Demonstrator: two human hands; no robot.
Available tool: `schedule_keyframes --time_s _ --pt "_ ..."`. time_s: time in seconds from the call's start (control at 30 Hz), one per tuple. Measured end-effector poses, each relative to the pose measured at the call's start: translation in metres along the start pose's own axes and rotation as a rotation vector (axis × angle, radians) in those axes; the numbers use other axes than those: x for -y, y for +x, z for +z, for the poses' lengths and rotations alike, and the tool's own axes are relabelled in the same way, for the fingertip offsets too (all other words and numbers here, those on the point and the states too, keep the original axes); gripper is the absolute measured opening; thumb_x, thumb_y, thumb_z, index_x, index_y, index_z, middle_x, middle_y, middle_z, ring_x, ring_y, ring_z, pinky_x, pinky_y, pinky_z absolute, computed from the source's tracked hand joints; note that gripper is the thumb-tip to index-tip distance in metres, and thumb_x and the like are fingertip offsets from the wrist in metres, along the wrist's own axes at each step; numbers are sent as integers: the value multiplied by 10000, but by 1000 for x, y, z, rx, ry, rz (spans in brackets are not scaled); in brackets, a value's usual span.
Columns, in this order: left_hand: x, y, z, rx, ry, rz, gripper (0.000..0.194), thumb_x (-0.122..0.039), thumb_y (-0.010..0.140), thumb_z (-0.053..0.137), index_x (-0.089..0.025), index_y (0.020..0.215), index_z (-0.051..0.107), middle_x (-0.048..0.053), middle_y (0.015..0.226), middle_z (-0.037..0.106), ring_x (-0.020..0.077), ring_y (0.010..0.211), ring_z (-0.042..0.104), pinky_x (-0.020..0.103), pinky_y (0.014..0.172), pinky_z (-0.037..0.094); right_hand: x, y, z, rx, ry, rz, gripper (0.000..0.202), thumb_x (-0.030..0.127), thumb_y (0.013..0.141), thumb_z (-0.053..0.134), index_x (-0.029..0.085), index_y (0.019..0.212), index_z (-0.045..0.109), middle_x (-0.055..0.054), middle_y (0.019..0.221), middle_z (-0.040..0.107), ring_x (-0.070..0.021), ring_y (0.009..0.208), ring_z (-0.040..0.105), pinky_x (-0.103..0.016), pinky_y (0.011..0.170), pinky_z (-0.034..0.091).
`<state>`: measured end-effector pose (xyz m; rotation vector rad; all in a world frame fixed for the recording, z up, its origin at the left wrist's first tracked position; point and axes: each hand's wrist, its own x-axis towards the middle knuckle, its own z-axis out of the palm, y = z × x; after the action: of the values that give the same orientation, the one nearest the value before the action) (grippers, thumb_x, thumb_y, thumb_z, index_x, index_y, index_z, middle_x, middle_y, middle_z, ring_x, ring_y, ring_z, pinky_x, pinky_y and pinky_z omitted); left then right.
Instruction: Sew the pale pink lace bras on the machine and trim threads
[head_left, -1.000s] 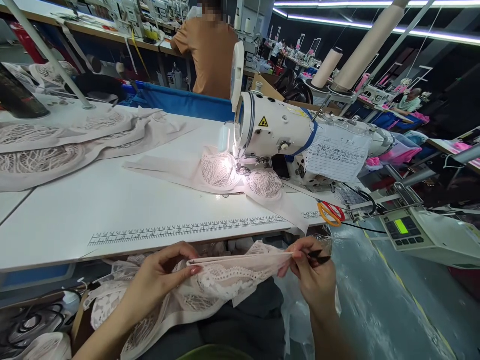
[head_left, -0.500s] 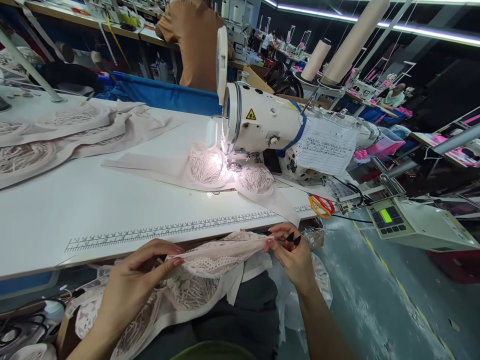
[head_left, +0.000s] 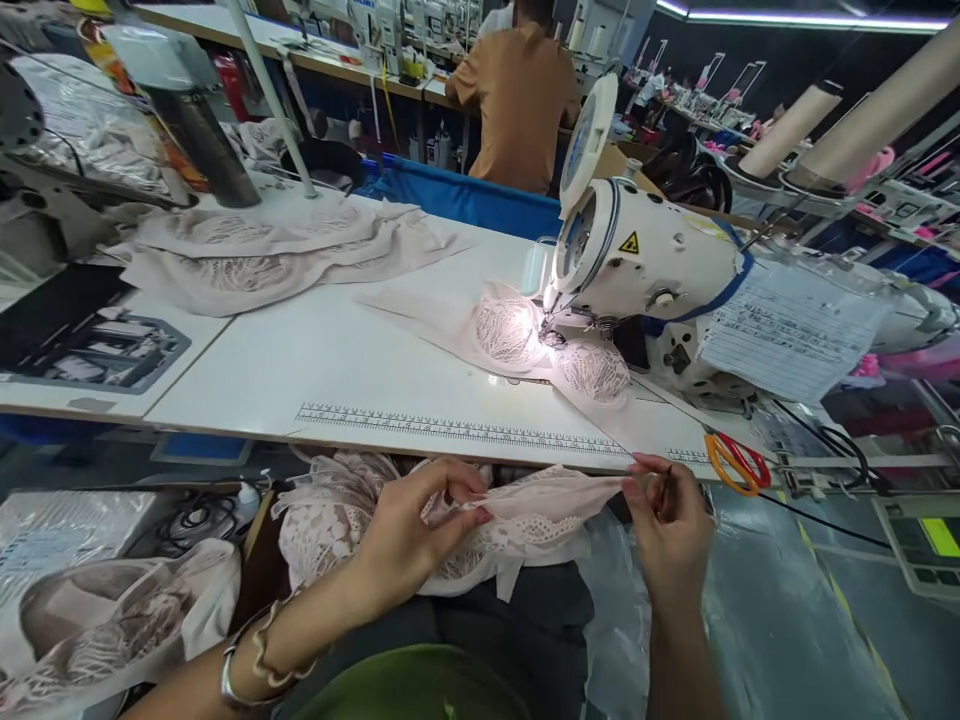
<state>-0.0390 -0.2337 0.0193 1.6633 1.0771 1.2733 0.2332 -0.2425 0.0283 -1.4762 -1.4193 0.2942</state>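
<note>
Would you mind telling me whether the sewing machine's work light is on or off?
On. The lace garment lying under the sewing machine head glows brightly, with a lit patch on the white table.

needle (head_left: 551, 322) hidden behind machine head (head_left: 645, 265), note (head_left: 787, 330) txt illegible, display (head_left: 934, 540) cut off

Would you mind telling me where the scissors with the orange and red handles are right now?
The scissors lie at the right end of the white table, near its front edge, just above the right hand and below the sewing machine.
</note>
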Motion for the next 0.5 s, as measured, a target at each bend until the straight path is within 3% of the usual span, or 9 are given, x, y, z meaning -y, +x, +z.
schedule_keyframes --time_s 0.1,0.17,0.33,0.4,0.5 --pt "-2 -3 10 4 81 58 142 -111 820 732 -212 903 676 -39 756 675 96 663 639 158 640 492 28 -6 11 201 -62 -278 82 216 923 648 237 984 698 -25 898 616 -139 709 566 -241 568 443" --pt "-3 -5 15 7 101 86 148 -105 825 727 -215 902 663 -50 748 673 91 653 632 151 636 484 41 -10 20 360 -48 -365 120 151 900 650 229 978 697 -35 922 610 -155 782 609 -251 625 475" --pt "-4 -3 19 72 59 69 109 -126 871 693 -206 871 619 -46 753 639 96 683 615 158 648 464 50 -9 34 377 -15 -476 197 17 849 602 212 831 623 -17 826 607 -158 766 584 -275 684 456" --pt "-5 3 13 219 31 65 91 -148 915 648 -197 840 635 -25 767 624 108 712 608 179 661 459 51 -7 32 431 39 -531 239 -18 843 526 213 837 583 -12 825 651 -158 778 589 -283 716 449" --pt "-11 14 -6 551 69 80 155 -202 956 616 -203 827 702 30 895 614 151 857 616 232 754 488 55 -7 22 611 105 -560 249 -18 807 485 220 860 535 18 747 653 -139 702 564 -253 644 412"
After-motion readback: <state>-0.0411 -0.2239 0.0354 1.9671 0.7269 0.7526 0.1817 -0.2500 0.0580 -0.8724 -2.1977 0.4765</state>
